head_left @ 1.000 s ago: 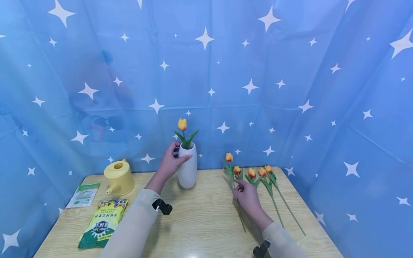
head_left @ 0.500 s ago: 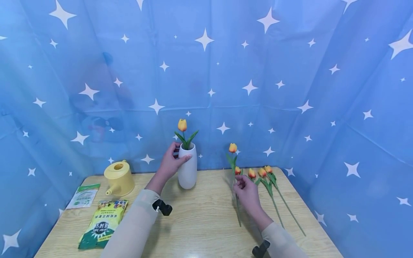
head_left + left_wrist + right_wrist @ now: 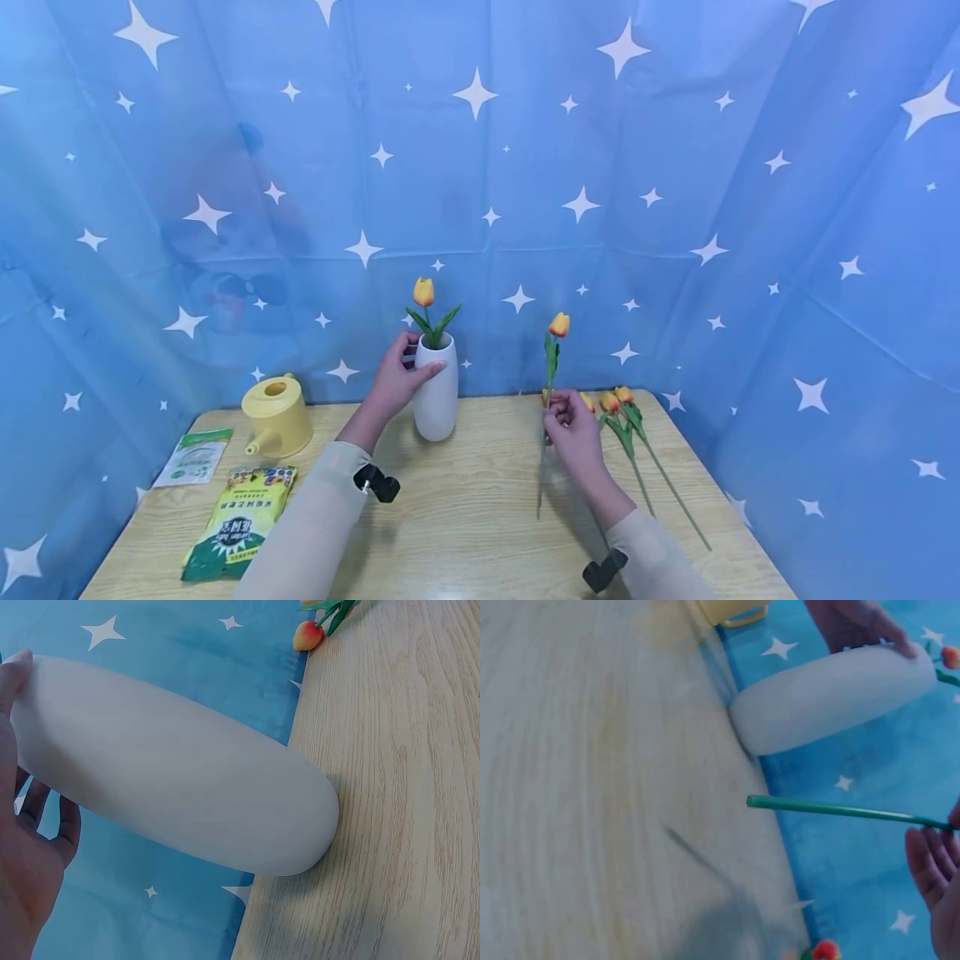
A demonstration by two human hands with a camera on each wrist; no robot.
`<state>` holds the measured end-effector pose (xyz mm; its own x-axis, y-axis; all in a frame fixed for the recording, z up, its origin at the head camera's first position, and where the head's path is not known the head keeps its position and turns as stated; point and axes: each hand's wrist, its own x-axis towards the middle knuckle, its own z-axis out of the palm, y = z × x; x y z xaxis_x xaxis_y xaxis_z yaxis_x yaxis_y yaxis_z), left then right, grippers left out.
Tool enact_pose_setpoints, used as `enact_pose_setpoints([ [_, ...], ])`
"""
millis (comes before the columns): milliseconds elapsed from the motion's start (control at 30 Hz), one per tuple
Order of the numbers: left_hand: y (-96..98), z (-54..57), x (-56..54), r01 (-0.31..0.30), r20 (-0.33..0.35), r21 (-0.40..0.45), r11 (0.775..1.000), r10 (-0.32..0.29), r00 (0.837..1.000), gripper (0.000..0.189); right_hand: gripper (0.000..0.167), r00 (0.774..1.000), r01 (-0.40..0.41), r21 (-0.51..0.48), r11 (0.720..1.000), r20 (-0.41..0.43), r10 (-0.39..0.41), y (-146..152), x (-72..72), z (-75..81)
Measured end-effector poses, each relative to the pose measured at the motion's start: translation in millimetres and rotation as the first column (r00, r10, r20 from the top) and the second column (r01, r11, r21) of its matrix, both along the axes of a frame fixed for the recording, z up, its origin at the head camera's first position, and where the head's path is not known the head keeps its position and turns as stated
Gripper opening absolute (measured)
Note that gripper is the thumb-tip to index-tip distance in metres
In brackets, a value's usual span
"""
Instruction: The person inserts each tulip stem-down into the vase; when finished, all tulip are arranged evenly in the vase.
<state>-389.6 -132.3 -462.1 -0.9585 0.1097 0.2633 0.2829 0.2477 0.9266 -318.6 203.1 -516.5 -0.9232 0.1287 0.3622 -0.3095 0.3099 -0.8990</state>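
My left hand (image 3: pixel 397 377) grips the upper part of a tall white vase (image 3: pixel 436 400), thumb at the front and fingers behind. The vase stands upright near the table's back edge, and one yellow-orange tulip (image 3: pixel 423 292) rises from its mouth. To the right, my right hand (image 3: pixel 576 431) pinches the green stem of another tulip (image 3: pixel 558 325), held upright with its bloom above the hand. In the right wrist view that stem's lower end (image 3: pixel 780 802) hangs over the table with a shadow beneath. The left wrist view has the vase (image 3: pixel 180 765) with fingers at its top.
More tulips (image 3: pixel 610 402) lie on the table (image 3: pixel 480 517) at the right, some behind my right hand. At the left are a yellow watering can (image 3: pixel 277 417), a yellow-green bag (image 3: pixel 242 521) and a white-green packet (image 3: pixel 193 457). A blue starry curtain (image 3: pixel 480 208) hangs behind the table.
My right hand has raised the tulip from a slanted position near the table to upright, its bloom moving up and slightly right. My left hand and the vase have stayed in place.
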Motion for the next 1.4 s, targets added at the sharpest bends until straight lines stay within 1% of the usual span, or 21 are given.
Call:
enact_pose_setpoints([
  [200, 1.7, 2.1, 1.4, -0.001, 0.009, -0.001, 1.000, 0.001, 1.000, 0.064, 0.020, 0.999, -0.041, -0.047, 0.998, 0.000, 0.041, -2, -1.6, 13.9],
  [433, 1.2, 2.4, -0.3, 0.000, 0.011, -0.003, 1.000, 0.000, 1.000, 0.065, 0.018, 0.998, -0.068, -0.145, 0.987, -0.008, 0.068, -8, -4.8, 26.7],
  [667, -1.5, 1.4, -0.9, -0.010, 0.014, -0.007, 1.000, 0.011, 1.000, 0.067, 0.025, 0.994, -0.105, -0.244, 0.964, -0.052, 0.095, -15, -11.4, 39.5],
  [800, -1.7, 0.8, -1.6, -0.008, 0.014, -0.011, 1.000, 0.008, 1.000, 0.069, 0.023, 0.993, -0.100, -0.255, 0.962, -0.085, 0.080, -18, -13.5, 47.8],
  [1000, -1.3, 0.5, -1.1, -0.012, 0.021, -0.014, 1.000, 0.012, 1.000, 0.069, 0.019, 0.988, -0.104, -0.238, 0.966, -0.133, 0.073, -22, -17.1, 62.5],
  [1167, -0.7, 0.0, -0.4, -0.012, 0.018, -0.014, 1.000, 0.013, 1.000, 0.069, 0.021, 0.979, -0.122, -0.234, 0.964, -0.186, 0.079, -28, -20.8, 77.0],
  [1400, -0.5, -1.3, -0.5, -0.004, 0.014, -0.004, 1.000, 0.004, 1.000, 0.070, 0.018, 0.967, -0.161, -0.273, 0.949, -0.238, 0.095, -37, -26.7, 93.5],
])
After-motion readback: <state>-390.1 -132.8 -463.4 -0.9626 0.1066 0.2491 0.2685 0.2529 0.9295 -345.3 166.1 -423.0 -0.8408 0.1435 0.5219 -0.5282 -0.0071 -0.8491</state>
